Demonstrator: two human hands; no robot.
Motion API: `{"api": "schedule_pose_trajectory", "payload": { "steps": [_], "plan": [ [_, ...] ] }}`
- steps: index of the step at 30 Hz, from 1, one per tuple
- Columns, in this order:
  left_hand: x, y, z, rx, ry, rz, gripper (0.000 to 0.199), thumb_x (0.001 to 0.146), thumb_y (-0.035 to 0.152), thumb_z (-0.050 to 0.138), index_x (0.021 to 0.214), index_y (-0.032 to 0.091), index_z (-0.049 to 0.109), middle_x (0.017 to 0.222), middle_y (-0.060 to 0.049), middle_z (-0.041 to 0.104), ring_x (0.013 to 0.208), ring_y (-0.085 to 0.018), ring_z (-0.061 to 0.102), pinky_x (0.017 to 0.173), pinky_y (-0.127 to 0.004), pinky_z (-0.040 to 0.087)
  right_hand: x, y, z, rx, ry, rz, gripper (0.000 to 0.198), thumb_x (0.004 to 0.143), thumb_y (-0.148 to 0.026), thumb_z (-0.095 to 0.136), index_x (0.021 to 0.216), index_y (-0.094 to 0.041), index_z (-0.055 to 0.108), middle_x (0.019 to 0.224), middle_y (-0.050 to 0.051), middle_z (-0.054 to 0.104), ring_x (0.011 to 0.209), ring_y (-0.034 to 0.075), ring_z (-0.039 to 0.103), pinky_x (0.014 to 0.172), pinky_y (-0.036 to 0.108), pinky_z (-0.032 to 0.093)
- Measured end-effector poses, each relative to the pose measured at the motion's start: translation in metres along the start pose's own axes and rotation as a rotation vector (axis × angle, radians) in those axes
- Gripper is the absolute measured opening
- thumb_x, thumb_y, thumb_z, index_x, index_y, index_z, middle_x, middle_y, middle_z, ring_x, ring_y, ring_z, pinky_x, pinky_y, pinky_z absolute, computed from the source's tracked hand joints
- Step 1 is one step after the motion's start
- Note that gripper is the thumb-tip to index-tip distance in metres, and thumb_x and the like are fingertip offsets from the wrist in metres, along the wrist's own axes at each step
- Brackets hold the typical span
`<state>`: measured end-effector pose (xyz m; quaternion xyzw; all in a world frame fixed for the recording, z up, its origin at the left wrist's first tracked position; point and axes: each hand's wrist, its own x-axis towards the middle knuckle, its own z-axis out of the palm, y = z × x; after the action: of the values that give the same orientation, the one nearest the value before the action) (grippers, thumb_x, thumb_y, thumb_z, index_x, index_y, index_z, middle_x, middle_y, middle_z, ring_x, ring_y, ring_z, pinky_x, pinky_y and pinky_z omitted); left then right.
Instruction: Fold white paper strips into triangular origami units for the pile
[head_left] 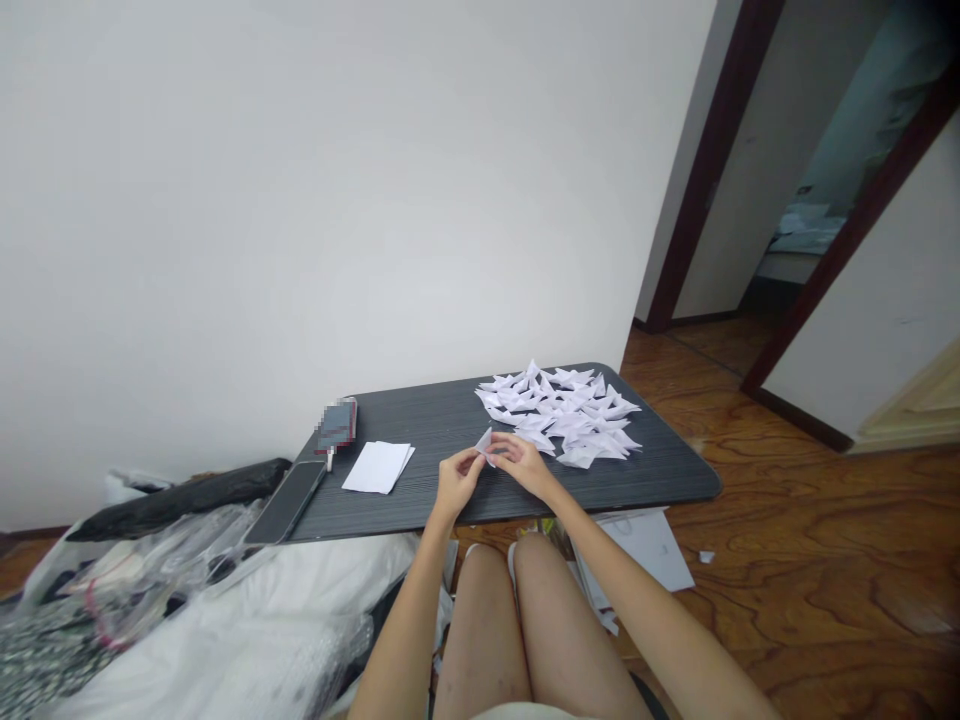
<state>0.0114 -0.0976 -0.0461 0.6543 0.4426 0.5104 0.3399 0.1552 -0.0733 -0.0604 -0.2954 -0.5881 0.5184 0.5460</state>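
Note:
Between my two hands, just above the front part of the dark table (pixel 439 420), is a small folded white paper (pixel 484 440) with a pointed tip standing up. My left hand (pixel 459 480) pinches it from the left with thumb and fingers. From the right, my right hand (pixel 523 463) grips it too, fingertips close to those of the left. Right behind my right hand lies a pile of folded white paper boats (pixel 562 410). A short stack of square white paper sheets (pixel 377 467) rests to the left of my hands.
A phone-like device (pixel 337 425) stands at the table's left end, with a dark flat panel (pixel 285 502) in front of it. Plastic-wrapped bundles (pixel 247 620) lie at lower left. White sheets (pixel 641 550) are under the table, and a doorway opens at right.

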Motion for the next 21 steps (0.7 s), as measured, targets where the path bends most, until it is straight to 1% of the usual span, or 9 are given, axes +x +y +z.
{"api": "schedule_pose_trajectory", "payload": {
  "steps": [4,10,16,21],
  "plan": [
    [0.0008,-0.0012,0.0001,-0.056,0.03,-0.035,0.022,0.07,0.033,0.056,0.076,0.012,0.061,0.079,-0.007,0.065,0.074,-0.018,0.061,0.073,-0.03,0.048,0.0012,0.0031,0.0002,-0.029,-0.002,-0.033,0.041,0.062,-0.025,0.065,0.1,-0.016,0.051,0.087,0.007,0.06,0.082,0.017,0.058,0.07,0.031,0.048],
    [0.0024,-0.0019,0.0012,-0.163,0.008,-0.054,0.018,0.067,0.03,0.059,0.072,0.012,0.059,0.085,-0.008,0.066,0.079,-0.018,0.062,0.076,-0.03,0.048,0.0008,0.0037,0.0005,0.019,-0.013,-0.045,0.042,0.061,-0.022,0.065,0.1,-0.018,0.05,0.091,0.007,0.057,0.083,0.016,0.057,0.068,0.028,0.048],
    [0.0026,-0.0024,0.0004,-0.18,-0.009,-0.056,0.02,0.065,0.029,0.061,0.076,0.012,0.061,0.093,-0.01,0.065,0.086,-0.022,0.061,0.08,-0.035,0.046,-0.0017,-0.0018,-0.0001,0.009,-0.071,-0.049,0.045,0.062,-0.019,0.064,0.104,-0.02,0.049,0.1,0.006,0.054,0.091,0.015,0.053,0.075,0.029,0.047],
    [0.0027,-0.0035,0.0004,-0.186,0.011,-0.055,0.019,0.064,0.028,0.061,0.074,0.012,0.063,0.094,-0.011,0.065,0.088,-0.023,0.06,0.082,-0.037,0.046,-0.0019,0.0001,-0.0016,0.04,-0.114,-0.034,0.043,0.063,-0.017,0.063,0.104,-0.021,0.05,0.104,0.006,0.053,0.094,0.015,0.052,0.079,0.029,0.046]
  ]
}}
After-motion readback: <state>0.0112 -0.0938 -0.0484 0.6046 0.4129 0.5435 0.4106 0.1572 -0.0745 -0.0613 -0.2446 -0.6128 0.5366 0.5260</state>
